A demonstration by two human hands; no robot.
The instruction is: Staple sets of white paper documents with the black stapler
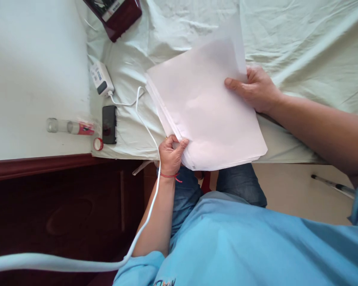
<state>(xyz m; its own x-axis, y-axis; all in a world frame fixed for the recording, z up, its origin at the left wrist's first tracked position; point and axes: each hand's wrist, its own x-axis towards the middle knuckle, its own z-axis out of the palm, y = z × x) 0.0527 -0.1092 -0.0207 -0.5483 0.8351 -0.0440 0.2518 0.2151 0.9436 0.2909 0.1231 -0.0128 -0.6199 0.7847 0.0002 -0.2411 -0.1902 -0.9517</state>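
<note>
— Closest to the lens is the blue shirt (241,238), then the white cable (149,198) running up past the person's left forearm. Where's the paper?

— Over the near edge of the bed (301,47): a stack of white sheets (205,115), its near corner hanging past the edge above the person's knees. The far part rests on the pale green bedsheet, I think; the top sheet is lifted at the far edge.

— And the hands?

— Left hand (170,153) is closed on the near left corner of the stack, thumb on top and fingers curled under, pinching several sheets. Right hand (255,91) lies on the right side, thumb pressed flat on top and fingers behind the raised top sheet, so it grips that edge too.

— How would it handle?

— My guess: light, limp, and smooth enough for sheets to slide on one another; the left edge already looks fanned. Edges crease easily. Holding two opposite sides, as now, seems the safest grip, since one corner alone would let it droop.

— Anything near it?

— Toward the bed's left edge, a black phone (109,124) and a white charger block (101,78), just beside the stack. A clear tube (70,126) lies on the white table (32,71).
</note>
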